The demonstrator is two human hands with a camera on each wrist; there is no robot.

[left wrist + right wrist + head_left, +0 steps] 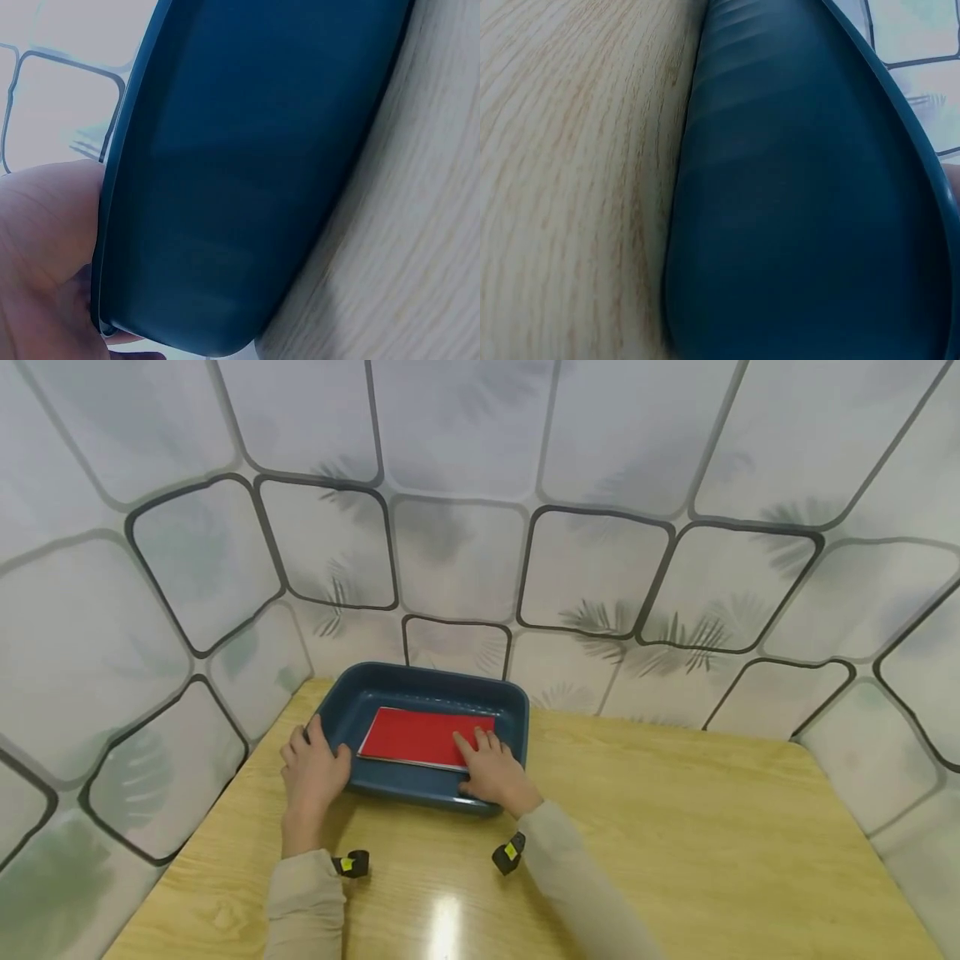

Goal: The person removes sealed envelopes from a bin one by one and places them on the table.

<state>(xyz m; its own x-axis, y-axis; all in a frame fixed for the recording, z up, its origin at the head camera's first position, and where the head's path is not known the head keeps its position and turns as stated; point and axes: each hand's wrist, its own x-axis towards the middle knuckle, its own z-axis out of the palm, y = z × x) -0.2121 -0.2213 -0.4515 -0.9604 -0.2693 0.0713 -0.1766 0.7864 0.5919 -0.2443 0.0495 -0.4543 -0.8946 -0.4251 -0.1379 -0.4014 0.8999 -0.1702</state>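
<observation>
A dark blue plastic basin [420, 790], rectangular with rounded corners, stands on the table near the wall. Inside it lies a flat red booklet [412, 737] with pale edges at its left and front. My left hand [315, 768] holds the basin's front left corner, thumb over the front rim and fingers along the left side. In the left wrist view, the palm of that hand [45, 240] lies against the rim. Over the basin's front right part reaches my right hand [491, 768], its extended fingers touching the booklet's right end. The right wrist view mostly shows the basin's outer wall [802, 195].
The light wood table [712, 827] extends to the right and toward me. Behind and on both sides rises a patterned pale wall covering [465, 560], close to the basin's back. Small black straps [352, 864] sit at both wrists.
</observation>
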